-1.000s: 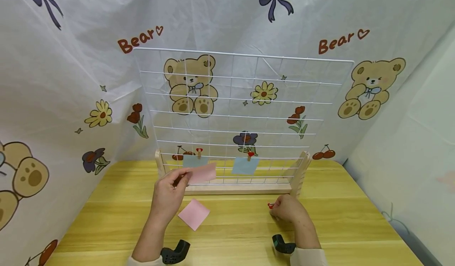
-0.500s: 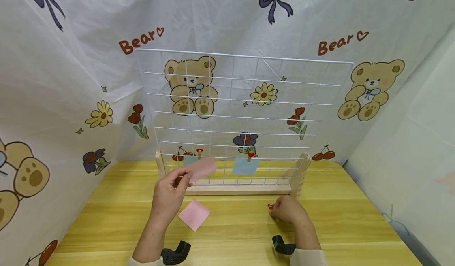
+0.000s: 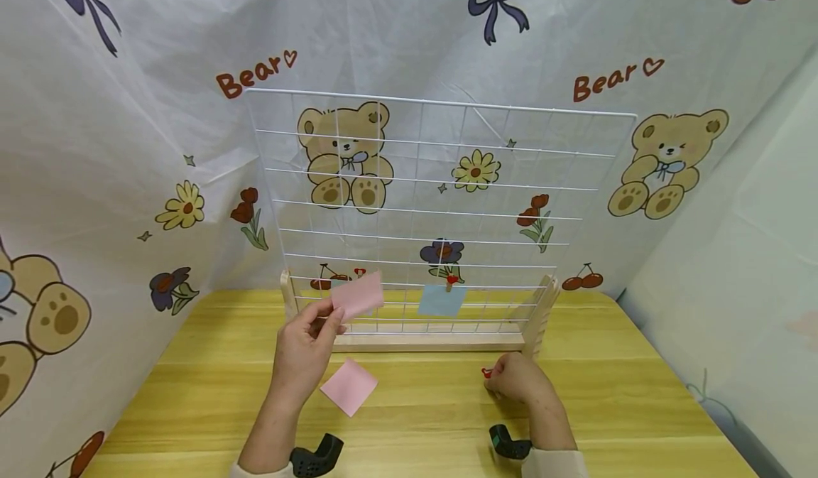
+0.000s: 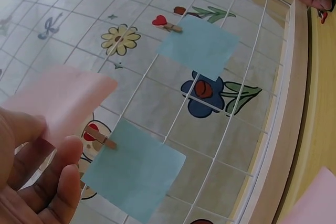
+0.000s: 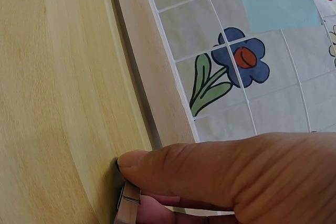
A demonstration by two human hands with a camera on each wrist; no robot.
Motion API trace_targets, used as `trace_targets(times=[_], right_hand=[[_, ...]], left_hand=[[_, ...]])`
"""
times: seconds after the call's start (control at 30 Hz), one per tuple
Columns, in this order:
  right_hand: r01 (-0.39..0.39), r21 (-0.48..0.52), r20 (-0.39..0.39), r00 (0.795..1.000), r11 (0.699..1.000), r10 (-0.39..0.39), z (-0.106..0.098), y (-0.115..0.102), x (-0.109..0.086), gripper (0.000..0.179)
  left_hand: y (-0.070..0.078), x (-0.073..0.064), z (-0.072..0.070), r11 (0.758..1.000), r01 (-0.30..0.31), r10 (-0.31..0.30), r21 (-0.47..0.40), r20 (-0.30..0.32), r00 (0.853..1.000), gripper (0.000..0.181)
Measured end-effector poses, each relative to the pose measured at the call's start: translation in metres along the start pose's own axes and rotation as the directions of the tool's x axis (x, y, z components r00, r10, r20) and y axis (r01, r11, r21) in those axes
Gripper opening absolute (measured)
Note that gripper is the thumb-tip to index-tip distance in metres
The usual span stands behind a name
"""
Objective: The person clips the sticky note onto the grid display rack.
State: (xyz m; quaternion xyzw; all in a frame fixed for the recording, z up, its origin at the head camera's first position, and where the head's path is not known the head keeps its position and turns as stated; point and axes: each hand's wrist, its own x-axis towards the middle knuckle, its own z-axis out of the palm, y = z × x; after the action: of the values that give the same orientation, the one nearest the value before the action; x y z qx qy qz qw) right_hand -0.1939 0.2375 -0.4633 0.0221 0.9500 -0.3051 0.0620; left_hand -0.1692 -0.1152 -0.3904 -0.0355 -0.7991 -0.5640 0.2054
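Observation:
My left hand (image 3: 305, 343) pinches a pink sticky note (image 3: 358, 297) by its lower corner, between thumb and fingers. The note is raised before the white wire grid (image 3: 441, 101) and overlaps a blue note in the head view. My right hand (image 3: 520, 377) is low over the table on the right, thumb and fingers pinching a small wooden clothespin (image 5: 128, 203) with a red end (image 3: 487, 373). Two blue notes (image 4: 134, 171) are on the grid, each under a wooden clothespin (image 4: 100, 136) with a red heart. Another pink note (image 3: 349, 387) lies on the table.
The grid stands in a wooden base (image 3: 428, 342) with an upright at each end, on a wood-grain table (image 3: 211, 393). Behind it hangs a white cloth (image 3: 409, 30) printed with bears and flowers. Both wrists wear black devices (image 3: 317, 455).
The pink note in my left hand has turned and shifted slightly left, covering more of the left blue note. My right hand stays in place on the clothespin.

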Motion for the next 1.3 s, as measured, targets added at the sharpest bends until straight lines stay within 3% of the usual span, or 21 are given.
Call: trace_targets(times=[0.13, 0.37, 0.6, 0.97, 1.3], right_hand=[[-0.005, 0.002, 0.002, 1.000, 1.000, 0.005, 0.000, 0.001, 0.000, 0.023], [-0.007, -0.003, -0.001, 1.000, 1.000, 0.007, 0.000, 0.003, 0.002, 0.023], [-0.002, -0.002, -0.002, 1.000, 1.000, 0.002, 0.001, 0.004, 0.002, 0.024], [0.005, -0.010, -0.008, 1.000, 1.000, -0.005, 0.000, 0.001, 0.001, 0.024], [-0.002, -0.013, -0.010, 1.000, 1.000, 0.002, 0.002, 0.004, 0.002, 0.024]], left_hand=[[0.000, 0.000, 0.000, 1.000, -0.009, 0.009, 0.019, -0.023, 1.000, 0.023], [-0.001, 0.000, 0.002, 0.999, -0.029, 0.028, -0.021, -0.024, 0.999, 0.022], [-0.001, -0.001, 0.004, 0.998, -0.051, 0.053, 0.032, -0.055, 0.997, 0.020], [0.001, 0.002, 0.016, 0.992, 0.013, -0.014, -0.127, -0.007, 1.000, 0.020], [-0.002, 0.004, 0.022, 0.994, 0.045, -0.043, -0.095, 0.023, 0.999, 0.020]])
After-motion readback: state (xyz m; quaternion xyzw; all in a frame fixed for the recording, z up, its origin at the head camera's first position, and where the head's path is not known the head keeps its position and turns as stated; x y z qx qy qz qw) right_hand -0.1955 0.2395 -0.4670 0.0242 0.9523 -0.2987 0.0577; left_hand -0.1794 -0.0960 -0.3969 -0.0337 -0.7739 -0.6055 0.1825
